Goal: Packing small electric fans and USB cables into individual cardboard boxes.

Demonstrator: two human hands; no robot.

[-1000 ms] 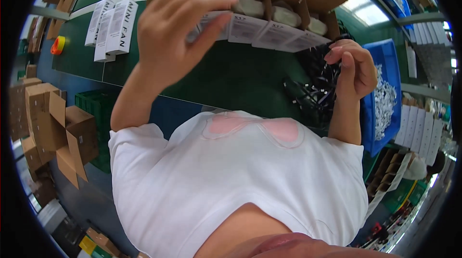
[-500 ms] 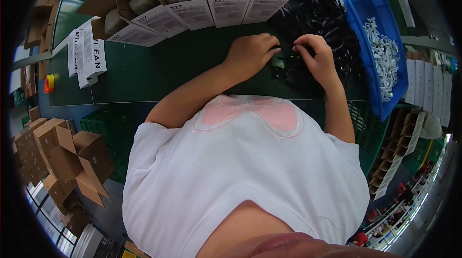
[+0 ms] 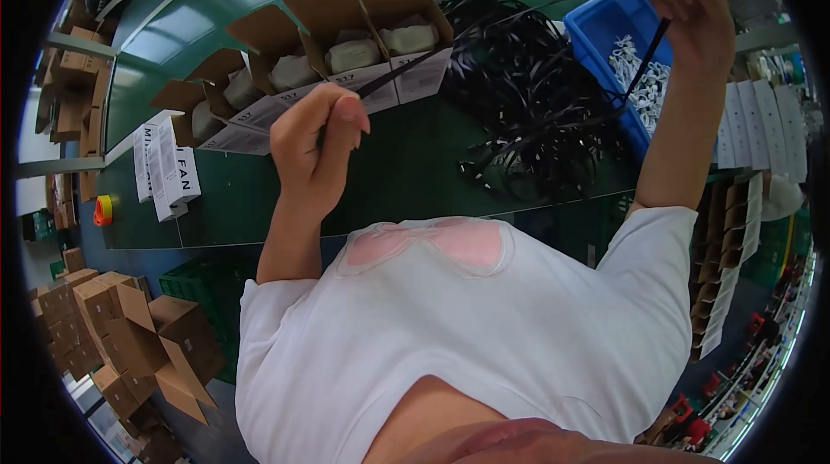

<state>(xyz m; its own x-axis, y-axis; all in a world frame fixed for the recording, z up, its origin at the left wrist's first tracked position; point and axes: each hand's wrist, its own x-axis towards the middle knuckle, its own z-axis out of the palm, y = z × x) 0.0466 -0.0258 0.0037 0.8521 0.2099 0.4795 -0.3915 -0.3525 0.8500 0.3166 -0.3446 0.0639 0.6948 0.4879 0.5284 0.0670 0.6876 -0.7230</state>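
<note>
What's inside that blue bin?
The blue bin holds a pile of small white pieces. A black strap from the right hand crosses in front of them. The right forearm hides part of the bin's right side; whatever lies beneath the pile is covered.

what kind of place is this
Probably a factory packing or assembly station: a row of open boxes with wrapped items inside, a heap of black straps and a blue bin of small white parts share one green worktable.
</note>
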